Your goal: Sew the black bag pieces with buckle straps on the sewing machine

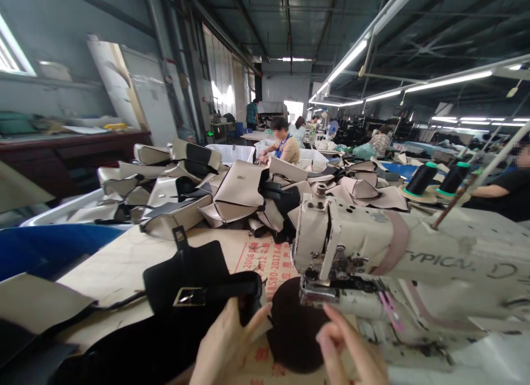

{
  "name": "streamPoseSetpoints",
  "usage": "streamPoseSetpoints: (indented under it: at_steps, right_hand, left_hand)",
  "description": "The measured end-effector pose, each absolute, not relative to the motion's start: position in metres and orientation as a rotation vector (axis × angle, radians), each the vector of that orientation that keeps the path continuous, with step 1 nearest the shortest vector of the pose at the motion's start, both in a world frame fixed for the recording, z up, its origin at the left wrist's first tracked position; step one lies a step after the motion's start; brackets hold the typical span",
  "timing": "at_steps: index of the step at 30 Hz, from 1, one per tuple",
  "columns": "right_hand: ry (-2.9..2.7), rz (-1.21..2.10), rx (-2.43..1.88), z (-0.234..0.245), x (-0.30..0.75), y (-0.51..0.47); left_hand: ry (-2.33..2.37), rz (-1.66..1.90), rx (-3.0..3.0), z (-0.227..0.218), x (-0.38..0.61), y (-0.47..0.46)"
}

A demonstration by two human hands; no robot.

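Black leather, is that what you see by the left hand (pixel 223 341)?

Yes. I see a black leather bag (pixel 186 280) with a silver buckle (pixel 189 297). The left hand's fingers (pixel 254 313) close on its edge, so I think that hand is holding it.

And the right hand (pixel 351 346)?

The right hand's fingers (pixel 331 330) are curled in, close to a round dark brown piece (pixel 296 324). That piece lies between the two hands, just under the foot (pixel 318 291) of a cream sewing machine (pixel 318 236). I can't tell if the fingers pinch it or just sit near it.

What step is this?

I'd say a sewing step, since the hands are working right at the machine. To me, this moment calls for steady fingers close to the foot.

What else is past the hands?

A big heap of beige and black bag pieces (pixel 240 192) lies ahead of the hands. Two black thread spools (pixel 421 178) stand ahead of the right hand. Tan paper with red print (pixel 265 269) lies just under the hands.
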State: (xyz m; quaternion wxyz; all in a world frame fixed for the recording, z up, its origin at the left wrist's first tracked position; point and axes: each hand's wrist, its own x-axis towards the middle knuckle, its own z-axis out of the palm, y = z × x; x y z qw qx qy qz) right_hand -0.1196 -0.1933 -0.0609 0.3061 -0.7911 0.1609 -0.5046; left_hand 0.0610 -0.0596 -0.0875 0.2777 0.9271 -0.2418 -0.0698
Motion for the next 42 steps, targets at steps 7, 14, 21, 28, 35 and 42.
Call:
streamPoseSetpoints:
  at_steps: [7,14,21,28,35,42]
  right_hand:
    - [0.473,-1.087,-1.731,-0.048,-0.05,-0.162]
    - [0.257,-1.204,-2.63,-0.061,-0.069,-0.211]
    - [0.204,-1.361,-2.444,-0.068,-0.096,-0.179]
    - [0.187,-0.97,-2.571,-0.078,-0.037,-0.179]
    - [0.509,-1.712,-2.225,-0.075,-0.033,-0.203]
    - [0.712,-1.423,-2.203,-0.066,-0.028,-0.186]
  left_hand:
    - [-0.734,0.415,2.786,-0.096,0.041,-0.076]
    - [-0.996,0.607,2.762,-0.113,0.081,-0.08]
    - [-1.295,1.122,2.583,-0.121,0.101,0.016]
    - [-1.498,1.248,2.241,-0.069,0.073,-0.007]
    - [-1.615,1.047,2.341,-0.02,0.074,-0.079]
    - [-1.824,0.645,2.367,-0.031,0.086,-0.075]
